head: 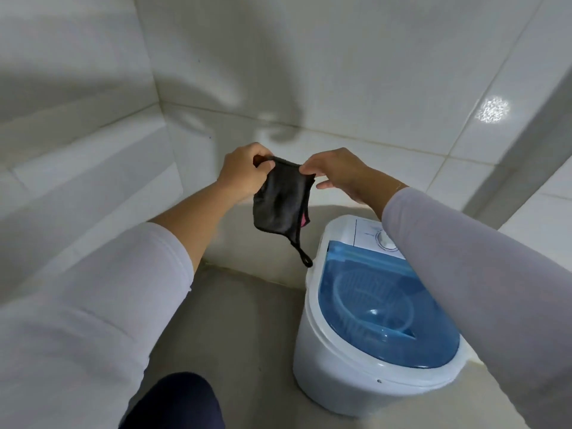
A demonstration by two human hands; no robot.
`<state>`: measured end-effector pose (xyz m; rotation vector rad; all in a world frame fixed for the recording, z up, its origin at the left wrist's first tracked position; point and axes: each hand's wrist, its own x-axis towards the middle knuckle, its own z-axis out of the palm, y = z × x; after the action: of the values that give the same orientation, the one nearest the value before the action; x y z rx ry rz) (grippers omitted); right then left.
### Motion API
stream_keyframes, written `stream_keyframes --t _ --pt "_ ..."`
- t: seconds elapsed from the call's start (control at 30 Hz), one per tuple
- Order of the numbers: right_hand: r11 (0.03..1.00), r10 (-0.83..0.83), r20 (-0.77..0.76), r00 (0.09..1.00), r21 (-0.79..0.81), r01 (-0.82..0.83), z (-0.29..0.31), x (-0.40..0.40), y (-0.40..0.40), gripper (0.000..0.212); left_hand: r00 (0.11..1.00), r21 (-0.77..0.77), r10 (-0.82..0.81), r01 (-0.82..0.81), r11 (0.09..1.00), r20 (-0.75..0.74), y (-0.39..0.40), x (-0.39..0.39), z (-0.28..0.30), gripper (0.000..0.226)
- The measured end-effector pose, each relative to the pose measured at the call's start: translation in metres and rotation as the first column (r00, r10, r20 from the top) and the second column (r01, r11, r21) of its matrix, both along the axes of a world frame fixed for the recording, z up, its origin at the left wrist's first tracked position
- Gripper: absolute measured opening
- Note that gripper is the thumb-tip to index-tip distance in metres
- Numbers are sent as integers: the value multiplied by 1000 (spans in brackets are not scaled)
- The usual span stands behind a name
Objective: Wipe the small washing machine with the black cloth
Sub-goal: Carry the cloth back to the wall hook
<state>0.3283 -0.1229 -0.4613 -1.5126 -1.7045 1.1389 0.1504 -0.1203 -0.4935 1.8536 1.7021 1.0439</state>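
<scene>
Black cloth (280, 202) hangs pinched between left hand (244, 171) and right hand (337, 173), each grip clamped.

A plain grey-beige floor (247, 329) carries the small washing machine (365, 376), which stands directly on it. The machine's white body with its blue see-through lid sits upright, its back close to the tiled wall (340, 88). Left of the machine the floor is bare.
</scene>
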Motion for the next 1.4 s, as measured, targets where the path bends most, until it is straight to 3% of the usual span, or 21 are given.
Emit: stream_keyframes --t 0.13,0.3,0.4,0.53,0.67,0.87,1.07,1.17,1.3,1.4 --pt "991 19 -223 975 -124 -47 43 -25 22 16 997 -9 72 -72 997 -17 22 -19 44 18" --pt "975 -47 -388 920 -217 -42 130 -54 23 14 994 -169 63 -47 985 90 17 -32 137 15" --pt "965 -71 -420 905 -257 -44 193 -75 19 13 960 -275 108 -34 961 258 13 -42 197 13" --pt "965 -76 -422 903 -260 -40 276 -100 15 14 841 -396 196 24 918 505 8 -58 277 21" --pt "976 -50 -336 941 -218 -26 351 -119 15 12 803 -506 212 126 853 558 2 -81 357 34" --pt "991 60 -308 950 -92 -93 455 -145 22 17 819 -477 158 154 866 551 1 -116 466 35" --pt "1000 24 -249 968 7 -23 525 -155 44 38 883 -370 130 52 928 451 29 -142 542 17" --pt "999 18 -205 979 33 -11 549 -153 55 45 951 -274 174 -101 957 256 50 -153 562 19" --pt "994 55 -41 998 100 -51 560 -147 64 21 976 -159 146 -120 980 163 76 -148 573 20" --pt "924 60 288 956 346 -163 553 -143 77 23 980 -70 145 -137 988 136 93 -137 573 21"
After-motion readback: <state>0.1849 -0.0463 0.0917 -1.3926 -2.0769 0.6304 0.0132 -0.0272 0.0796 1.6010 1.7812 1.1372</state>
